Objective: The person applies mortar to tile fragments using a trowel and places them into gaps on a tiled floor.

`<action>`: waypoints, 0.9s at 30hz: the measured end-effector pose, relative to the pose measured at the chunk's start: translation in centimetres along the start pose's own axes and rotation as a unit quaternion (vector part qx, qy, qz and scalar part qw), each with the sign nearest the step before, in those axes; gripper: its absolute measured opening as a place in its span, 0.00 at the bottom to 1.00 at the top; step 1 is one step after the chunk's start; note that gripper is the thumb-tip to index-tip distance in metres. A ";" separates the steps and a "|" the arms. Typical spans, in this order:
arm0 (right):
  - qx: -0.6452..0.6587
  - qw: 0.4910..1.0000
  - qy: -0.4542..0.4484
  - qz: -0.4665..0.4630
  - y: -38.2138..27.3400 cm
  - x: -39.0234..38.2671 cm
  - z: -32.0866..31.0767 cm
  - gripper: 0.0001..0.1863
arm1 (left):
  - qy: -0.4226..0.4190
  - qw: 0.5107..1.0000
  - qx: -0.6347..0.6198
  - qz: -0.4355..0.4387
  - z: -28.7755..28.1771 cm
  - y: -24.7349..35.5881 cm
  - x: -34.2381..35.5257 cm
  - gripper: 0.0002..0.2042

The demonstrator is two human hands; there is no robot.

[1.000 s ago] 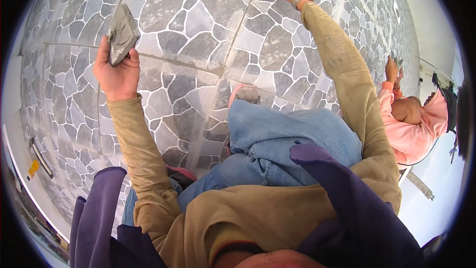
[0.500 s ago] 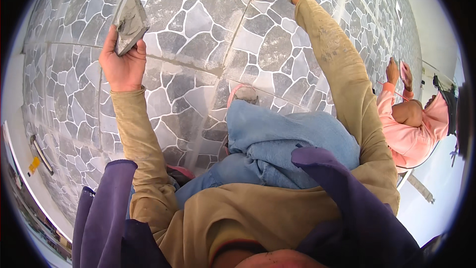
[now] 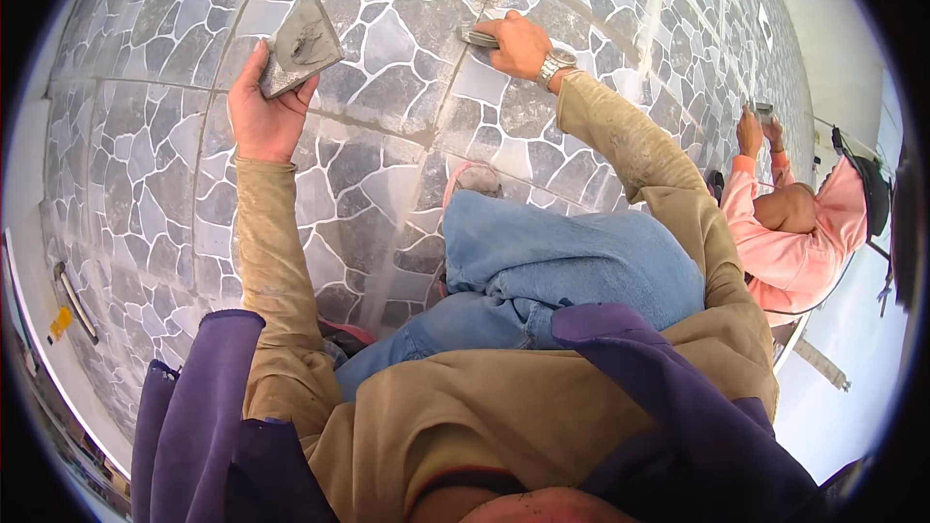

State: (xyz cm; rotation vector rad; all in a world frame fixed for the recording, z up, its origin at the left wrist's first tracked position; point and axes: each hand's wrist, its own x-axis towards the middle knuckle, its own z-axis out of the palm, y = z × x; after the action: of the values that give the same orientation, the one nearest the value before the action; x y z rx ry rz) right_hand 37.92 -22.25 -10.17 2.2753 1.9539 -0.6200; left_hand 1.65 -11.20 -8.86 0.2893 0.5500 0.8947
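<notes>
In my left hand (image 3: 263, 121) is a flat, square-edged grey slab (image 3: 327, 37), gripped by its near corner between thumb and fingers. A lump of wet grey grout (image 3: 308, 48) lies on top of it. My right hand (image 3: 523, 46), with a watch on the wrist, is closed round a small flat grey scraper-like tool (image 3: 473, 37); its exact kind is hard to make out. The tool is at a joint (image 3: 453, 82) between floor tiles, to the right of the slab. The tiles (image 3: 387, 34) have a grey crazy-paving pattern with white lines.
At the right a person in a pink top (image 3: 809, 252) crouches, both hands (image 3: 751, 131) round a small grey object (image 3: 764, 112). My shoe (image 3: 477, 180) rests on the tiles below my hands. At the far left lie a bar-shaped tool (image 3: 76, 302) and a yellow object (image 3: 60, 323).
My right hand has come back toward me and slightly left along the floor with the tool. My left hand and slab have shifted right. The co-worker's hands have also moved.
</notes>
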 end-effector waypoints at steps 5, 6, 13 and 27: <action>0.620 0.784 0.012 0.039 4.8 -3.3 -3.4 0.24 | 0.068 0.983 0.164 -0.055 2.6 -1.7 -0.7 0.16; 0.655 0.753 0.045 0.041 3.4 -4.7 -5.4 0.24 | 0.056 0.981 0.176 -0.066 2.8 -1.8 -1.1 0.15; 0.166 0.928 0.118 -0.314 -7.8 -7.0 -12.2 0.24 | 0.040 0.963 0.239 -0.121 3.5 -4.1 -1.3 0.17; 0.207 0.970 -0.035 -0.119 2.5 -4.2 -8.8 0.28 | 0.061 0.974 0.217 -0.036 2.0 -1.6 1.6 0.15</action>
State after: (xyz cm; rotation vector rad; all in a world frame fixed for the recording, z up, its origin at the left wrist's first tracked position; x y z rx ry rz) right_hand 42.13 -23.81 -1.15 2.1953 2.2565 -1.2197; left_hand 4.63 -10.91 -8.42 0.6086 0.8651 0.7175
